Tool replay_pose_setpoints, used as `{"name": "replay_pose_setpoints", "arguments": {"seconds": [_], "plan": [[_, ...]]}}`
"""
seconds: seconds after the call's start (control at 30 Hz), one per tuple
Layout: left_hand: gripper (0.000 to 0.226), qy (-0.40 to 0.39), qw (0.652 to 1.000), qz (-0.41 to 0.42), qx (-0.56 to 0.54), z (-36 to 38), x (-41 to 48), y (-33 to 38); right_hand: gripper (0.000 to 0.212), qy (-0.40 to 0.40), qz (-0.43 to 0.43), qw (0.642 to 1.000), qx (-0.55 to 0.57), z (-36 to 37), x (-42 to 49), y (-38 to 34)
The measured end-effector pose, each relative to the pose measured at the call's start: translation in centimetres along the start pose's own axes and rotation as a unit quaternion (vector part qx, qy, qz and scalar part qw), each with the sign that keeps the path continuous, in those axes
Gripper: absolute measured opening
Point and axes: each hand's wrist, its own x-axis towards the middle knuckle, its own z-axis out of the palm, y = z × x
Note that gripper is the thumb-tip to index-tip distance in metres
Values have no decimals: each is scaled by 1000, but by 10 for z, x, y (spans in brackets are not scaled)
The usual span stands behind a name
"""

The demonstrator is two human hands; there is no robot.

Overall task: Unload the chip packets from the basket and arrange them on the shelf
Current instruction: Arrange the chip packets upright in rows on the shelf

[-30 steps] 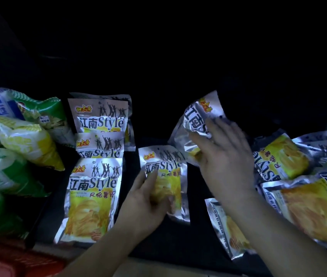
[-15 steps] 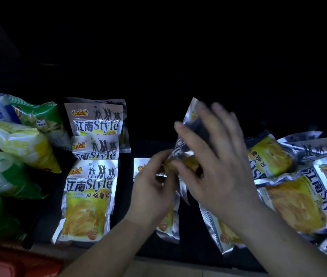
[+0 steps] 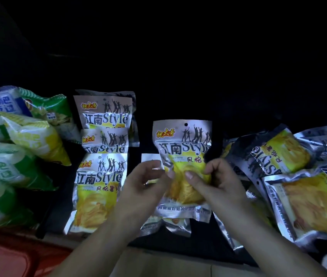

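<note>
A silver and yellow chip packet (image 3: 182,148) stands upright in the middle, held above another packet (image 3: 164,222) that lies flat on the dark shelf (image 3: 58,206). My left hand (image 3: 146,182) pinches its left side and my right hand (image 3: 214,180) grips its right side with thumb on the front. Left of it, three like packets (image 3: 100,176) lie in an overlapping column. A loose heap of the same packets (image 3: 298,176) lies to the right.
Green and yellow snack bags (image 3: 14,152) are stacked at the far left. A red basket edge (image 3: 8,254) shows at the bottom left. The back of the shelf is dark.
The packet that my right hand held tilted at the right has come to the middle and turned upright, label facing me. My left hand left the flat packet and now holds this one too.
</note>
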Motion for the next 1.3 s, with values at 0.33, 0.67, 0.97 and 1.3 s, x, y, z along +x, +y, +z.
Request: {"name": "replay_pose_setpoints", "arguments": {"seconds": [0.33, 0.67, 0.97, 1.3], "plan": [[13, 71, 996, -47, 2, -22, -3, -22, 36, 16, -6, 999, -42, 8, -4, 29], [29, 65, 985, 0, 161, -37, -6, -33, 58, -59, 17, 993, -100, 14, -18, 58], [54, -3, 862, 204, 465, -40, -21, -36, 66, -106, 32, 980, -163, 18, -15, 72], [69, -77, 800, 238, 546, -23, -3, -63, 71, -79, 48, 988, -123, 23, 9, 61]]}}
